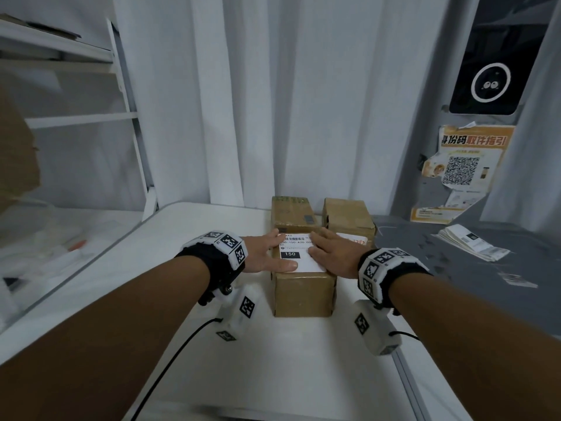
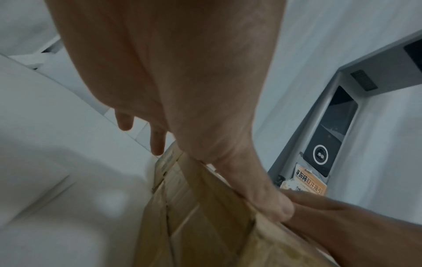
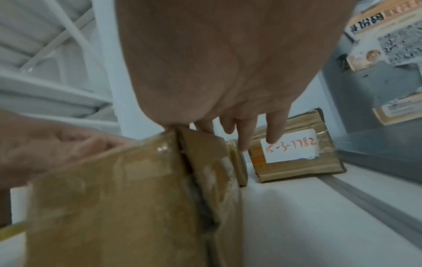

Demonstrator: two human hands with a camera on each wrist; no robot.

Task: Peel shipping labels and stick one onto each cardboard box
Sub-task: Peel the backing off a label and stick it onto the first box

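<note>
Fingers of both hands lie flat and straight, gripping nothing, pressing a white printed shipping label onto the top of the nearest brown taped cardboard box on the white bench. Left hand covers the label's left edge, thumb stretched along its near margin. Right hand covers the right edge; the two sit level, equally near, label between them. Label's long axis looks to run away from the person, though fingers hide its ends. Behind, two more brown cardboard boxes: far-left one shows no new label, far-right one carries a white sticker with red handwriting. Loose white label stack lies well right on the grey surface, so the right hand is nearer for the next peel.
</note>
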